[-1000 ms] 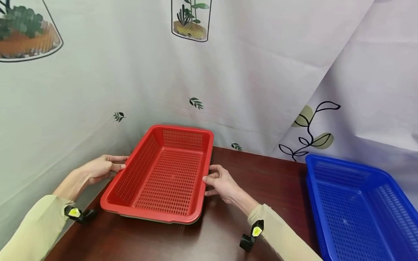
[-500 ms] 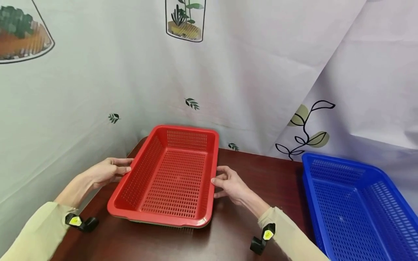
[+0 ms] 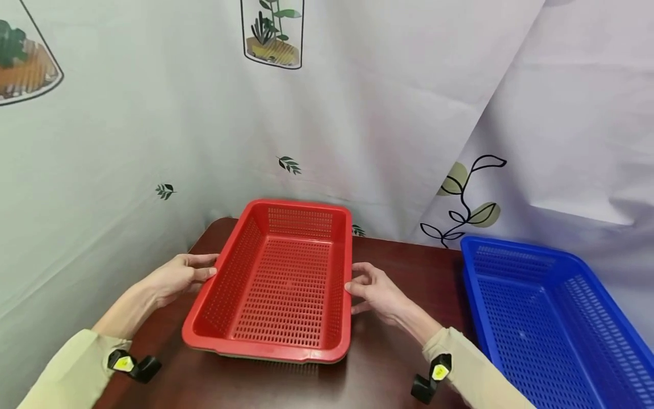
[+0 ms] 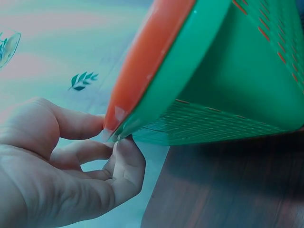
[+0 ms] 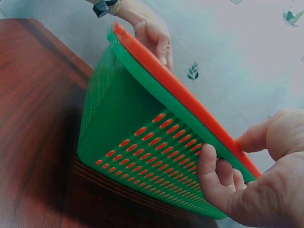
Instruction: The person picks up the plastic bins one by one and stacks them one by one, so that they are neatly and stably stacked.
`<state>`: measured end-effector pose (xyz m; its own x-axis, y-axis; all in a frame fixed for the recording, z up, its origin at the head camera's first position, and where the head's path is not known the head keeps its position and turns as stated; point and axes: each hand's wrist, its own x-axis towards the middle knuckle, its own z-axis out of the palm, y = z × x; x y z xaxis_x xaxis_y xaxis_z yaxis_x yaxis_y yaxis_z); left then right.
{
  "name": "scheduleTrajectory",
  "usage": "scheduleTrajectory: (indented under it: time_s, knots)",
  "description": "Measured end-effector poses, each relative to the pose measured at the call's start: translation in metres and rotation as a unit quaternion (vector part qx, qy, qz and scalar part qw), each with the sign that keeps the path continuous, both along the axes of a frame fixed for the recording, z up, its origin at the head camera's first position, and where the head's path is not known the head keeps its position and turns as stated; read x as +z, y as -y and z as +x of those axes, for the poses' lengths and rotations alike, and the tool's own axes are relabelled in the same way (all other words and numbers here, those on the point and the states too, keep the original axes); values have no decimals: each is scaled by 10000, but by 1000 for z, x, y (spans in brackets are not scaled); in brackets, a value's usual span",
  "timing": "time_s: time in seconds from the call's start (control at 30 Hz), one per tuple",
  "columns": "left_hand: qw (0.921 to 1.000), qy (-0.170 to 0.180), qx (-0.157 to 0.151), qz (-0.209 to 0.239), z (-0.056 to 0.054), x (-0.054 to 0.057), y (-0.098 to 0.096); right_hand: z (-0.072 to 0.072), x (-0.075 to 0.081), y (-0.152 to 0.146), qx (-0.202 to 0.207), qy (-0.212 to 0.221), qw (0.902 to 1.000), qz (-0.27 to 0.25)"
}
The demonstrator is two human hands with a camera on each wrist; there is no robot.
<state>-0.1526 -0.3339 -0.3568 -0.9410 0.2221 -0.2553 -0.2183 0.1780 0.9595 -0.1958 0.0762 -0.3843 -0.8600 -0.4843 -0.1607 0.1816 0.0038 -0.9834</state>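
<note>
A red plastic basket (image 3: 255,349) with slotted walls sits nested in a green basket (image 5: 116,95) of like shape. The green one shows mainly in the wrist views, under the red rim. My left hand (image 3: 176,278) pinches both rims on the left long side, thumb on the red rim and fingers beneath. On the opposite long side my right hand (image 3: 377,291) holds the rims the same way, fingertips against the green wall. Nothing lies inside the red basket. Whether the green bottom touches the table, I cannot tell.
A blue basket (image 3: 511,246) stands to the right on the dark red-brown table (image 3: 403,258), partly cut off by the frame. A pale curtain (image 3: 368,113) with plant prints hangs right behind the table and along its left side.
Both hands have carried the nested baskets to the right, narrowing the gap to the blue basket. The head view has turned slightly to the right. The grips look the same.
</note>
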Motion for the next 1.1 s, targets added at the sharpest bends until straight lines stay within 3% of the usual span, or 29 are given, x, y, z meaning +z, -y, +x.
scheduleTrajectory:
  time_s: [0.4, 0.67, 1.1]
  knots:
    - [9997, -230, 125, -5, -3, 2, -43, 2, 4, -43, -20, -146, 9998, 124]
    - [9992, -344, 19, 186, -12, -4, -66, 1, 8, -69, -9, -295, 9993, 207]
    - [9994, -319, 131, -16, -15, -12, -92, 5, 5, -94, 22, -339, 9989, 311]
